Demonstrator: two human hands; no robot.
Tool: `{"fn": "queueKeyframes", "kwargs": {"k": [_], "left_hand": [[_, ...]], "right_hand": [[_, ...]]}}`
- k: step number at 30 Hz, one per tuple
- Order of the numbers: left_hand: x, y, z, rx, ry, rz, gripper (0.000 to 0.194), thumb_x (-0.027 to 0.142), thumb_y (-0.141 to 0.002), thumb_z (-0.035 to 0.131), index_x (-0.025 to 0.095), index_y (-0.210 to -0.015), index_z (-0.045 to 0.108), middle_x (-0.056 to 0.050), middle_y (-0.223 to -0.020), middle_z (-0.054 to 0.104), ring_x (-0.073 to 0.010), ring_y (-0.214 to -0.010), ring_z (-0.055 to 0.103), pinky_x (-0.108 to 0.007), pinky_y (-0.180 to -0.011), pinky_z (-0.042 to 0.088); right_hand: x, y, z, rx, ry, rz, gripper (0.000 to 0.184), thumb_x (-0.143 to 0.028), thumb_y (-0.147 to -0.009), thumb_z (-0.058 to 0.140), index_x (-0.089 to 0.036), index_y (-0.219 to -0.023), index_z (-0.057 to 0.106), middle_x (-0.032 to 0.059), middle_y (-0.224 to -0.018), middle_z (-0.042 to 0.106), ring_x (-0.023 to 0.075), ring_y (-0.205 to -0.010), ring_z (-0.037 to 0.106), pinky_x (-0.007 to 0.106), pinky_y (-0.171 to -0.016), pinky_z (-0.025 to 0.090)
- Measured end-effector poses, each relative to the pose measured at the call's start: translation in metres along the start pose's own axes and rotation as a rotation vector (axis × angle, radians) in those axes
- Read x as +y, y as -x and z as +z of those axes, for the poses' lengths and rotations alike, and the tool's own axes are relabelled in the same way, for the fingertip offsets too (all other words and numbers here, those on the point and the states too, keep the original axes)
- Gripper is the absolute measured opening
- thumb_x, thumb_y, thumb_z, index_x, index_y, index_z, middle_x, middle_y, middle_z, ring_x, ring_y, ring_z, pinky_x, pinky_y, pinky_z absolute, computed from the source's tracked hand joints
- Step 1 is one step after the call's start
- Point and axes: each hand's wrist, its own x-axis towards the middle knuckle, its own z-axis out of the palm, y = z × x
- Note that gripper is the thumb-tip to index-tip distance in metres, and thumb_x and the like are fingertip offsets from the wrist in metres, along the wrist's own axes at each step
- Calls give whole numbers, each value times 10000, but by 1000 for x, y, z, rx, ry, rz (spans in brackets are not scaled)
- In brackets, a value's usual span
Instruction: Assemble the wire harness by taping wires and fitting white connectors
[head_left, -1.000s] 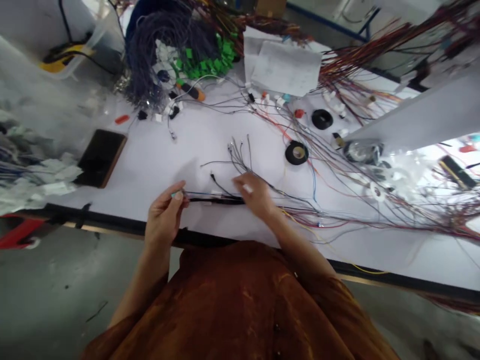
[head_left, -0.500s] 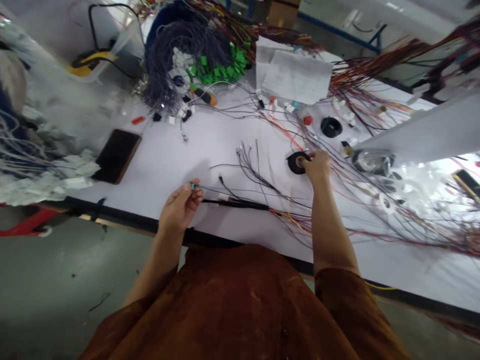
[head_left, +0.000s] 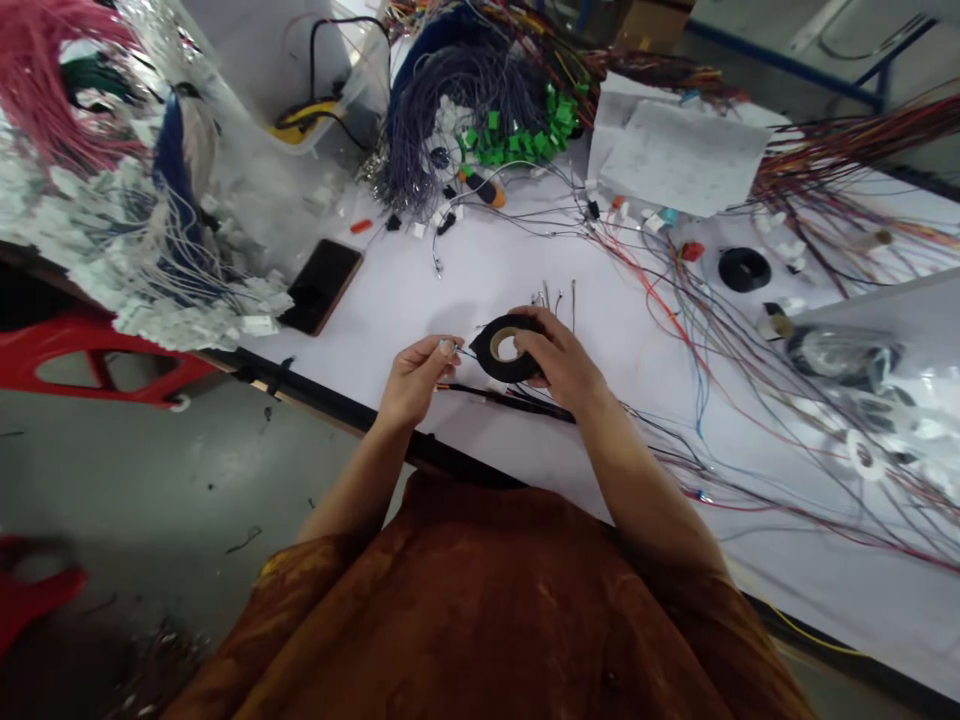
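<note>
Pinched the end of a thin blue wire (head_left: pixel 466 352) in the left hand (head_left: pixel 414 378), with thumb and fingers closed together. Held a roll of black tape (head_left: pixel 487 358) in the right hand (head_left: pixel 562 362), with fingers partly spread around the rim and the thumb at the cardboard core. Had the roll just right of the left hand, over the near middle of the tabletop (head_left: pixel 405 290). Could not tell for sure any touch between roll and wire. Had a black-sleeved cable bundle (head_left: pixel 517 402) lying on the near side of the roll, running rightward beneath the right arm. Saw a phone (head_left: pixel 324 286) to the left, a heap of white connectors (head_left: pixel 187 310) farther left, green connectors (head_left: pixel 525 142) and paper sheets (head_left: pixel 682 160) on the far side, and a second tape roll (head_left: pixel 745 268) to the right, beyond loose wires (head_left: pixel 697 350).
</note>
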Motion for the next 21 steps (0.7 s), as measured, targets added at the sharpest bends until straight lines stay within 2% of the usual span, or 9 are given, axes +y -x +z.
{"fn": "queueKeyframes", "kwargs": {"k": [4,6,9,11,13,15,17,19,21], "left_hand": [[9,-1,-2,-52,-150,93,253,435,-834,720,202,-916,773,-34,-796,684,-61,-593,527,-195,-566,449],[12,-2,-1,-62,-182,88,262,442,-841,710,202,-924,771,-15,-681,656,-60,-541,512,-190,-520,425],[14,-5,0,-62,-171,36,291,465,-822,719,199,-932,759,24,-527,582,-54,-422,454,-184,-418,363],[16,-6,2,-53,-139,-10,312,480,-796,737,193,-918,746,6,-618,657,-40,-381,438,-180,-360,317],[20,-5,4,-53,-133,-55,339,496,-787,739,187,-926,733,-33,-798,730,-38,-399,491,-174,-347,334],[26,1,9,-68,-179,-43,353,504,-807,717,185,-957,723,-62,-926,748,-74,-496,609,-181,-414,446],[35,10,14,-107,-291,61,329,484,-841,691,189,-984,722,-70,-965,750,-131,-667,704,-226,-577,562],[42,20,19,-190,-463,233,269,432,-867,678,199,-989,734,-64,-957,752,-166,-825,725,-274,-754,591],[45,24,21,-255,-589,365,216,385,-884,668,208,-986,741,-59,-956,752,-171,-904,716,-290,-851,573]], "right_hand": [[4,-4,2,38,93,-32,328,-308,-807,545,-283,-1135,556,-14,-827,569,85,-571,474,151,-413,342],[5,1,4,32,179,-73,318,-331,-841,528,-279,-1155,546,0,-865,590,108,-614,522,190,-456,427],[13,24,11,47,368,-333,337,-316,-867,530,-244,-1196,525,54,-1024,625,182,-853,618,327,-702,568],[25,45,18,40,536,-528,388,-276,-872,537,-226,-1255,502,98,-1147,607,233,-1031,609,413,-879,553],[37,61,23,-15,658,-599,408,-284,-874,565,-229,-1274,502,113,-1155,594,252,-1041,605,447,-909,543],[43,63,25,-2,589,-537,392,-352,-866,610,-233,-1227,518,99,-1116,585,217,-916,619,399,-804,575],[39,47,25,78,319,-369,454,-447,-850,630,-235,-1224,482,80,-1098,571,161,-781,608,305,-625,567],[28,22,23,104,30,-132,502,-481,-849,615,-231,-1248,442,46,-988,569,112,-631,556,220,-440,461],[19,1,18,19,-124,77,401,-405,-856,589,-198,-1185,488,-8,-784,518,74,-490,427,180,-351,311]]}}
